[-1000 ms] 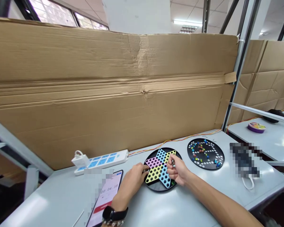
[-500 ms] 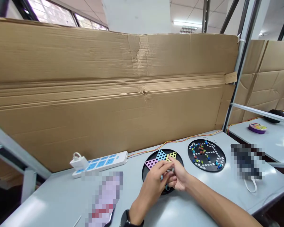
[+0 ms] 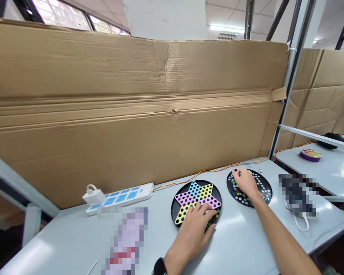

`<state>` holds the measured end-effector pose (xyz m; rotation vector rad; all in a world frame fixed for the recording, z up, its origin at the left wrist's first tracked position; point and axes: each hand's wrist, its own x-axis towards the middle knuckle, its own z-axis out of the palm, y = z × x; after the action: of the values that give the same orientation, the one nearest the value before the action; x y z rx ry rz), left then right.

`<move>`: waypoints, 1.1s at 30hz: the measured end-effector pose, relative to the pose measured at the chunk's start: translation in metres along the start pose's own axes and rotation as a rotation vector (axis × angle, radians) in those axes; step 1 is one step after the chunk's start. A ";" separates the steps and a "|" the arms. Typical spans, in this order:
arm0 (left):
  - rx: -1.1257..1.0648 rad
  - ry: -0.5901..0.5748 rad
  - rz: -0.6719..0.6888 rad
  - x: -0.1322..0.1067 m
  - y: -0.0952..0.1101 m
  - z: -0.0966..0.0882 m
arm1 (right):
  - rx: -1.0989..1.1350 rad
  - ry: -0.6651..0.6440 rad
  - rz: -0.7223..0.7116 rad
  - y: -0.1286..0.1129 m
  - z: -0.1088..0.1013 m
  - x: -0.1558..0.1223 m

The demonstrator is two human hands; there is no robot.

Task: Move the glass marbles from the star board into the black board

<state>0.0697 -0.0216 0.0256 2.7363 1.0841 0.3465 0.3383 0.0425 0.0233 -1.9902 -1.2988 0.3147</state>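
A Chinese checkers board, a round black tray with a yellow, pink and blue star full of holes, lies on the table. Over its near side rests my left hand, fingers spread and thumb apart, hiding part of the star. Small coloured marbles show beside those fingers at the board's right rim. To the right, a second round black board has white dots and coloured marbles. My right hand is above its left part with fingers curled together; what they hold, if anything, is hidden.
Left of the boards are a white power strip with a plugged-in adapter and a blurred pinkish item. A blurred dark object with a white strap lies right. Cardboard walls the back.
My hands were together over the star board. They have parted: the right moved right to the dotted board, while the left spread its fingers and lowered toward the near side of the star board.
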 end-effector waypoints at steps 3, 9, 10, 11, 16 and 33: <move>0.064 -0.060 -0.021 0.003 0.005 -0.005 | -0.280 -0.071 0.092 0.017 -0.006 0.007; 0.091 -0.170 -0.109 0.005 0.003 -0.021 | -0.374 -0.131 0.111 0.015 -0.012 0.005; 0.083 -0.194 -0.131 0.005 0.002 -0.024 | -0.356 -0.128 0.112 0.014 -0.013 0.005; 0.076 -0.219 -0.150 0.005 0.002 -0.027 | -0.327 -0.128 0.115 0.013 -0.015 0.005; 0.107 -0.287 -0.214 0.010 0.010 -0.040 | -0.107 -0.058 0.141 0.012 -0.017 0.009; 0.084 -0.270 -0.267 0.008 0.005 -0.042 | 0.192 -0.802 -0.523 -0.046 0.027 -0.054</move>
<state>0.0672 -0.0166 0.0682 2.5623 1.3853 -0.1053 0.2662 0.0179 0.0262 -1.3088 -2.1164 0.9944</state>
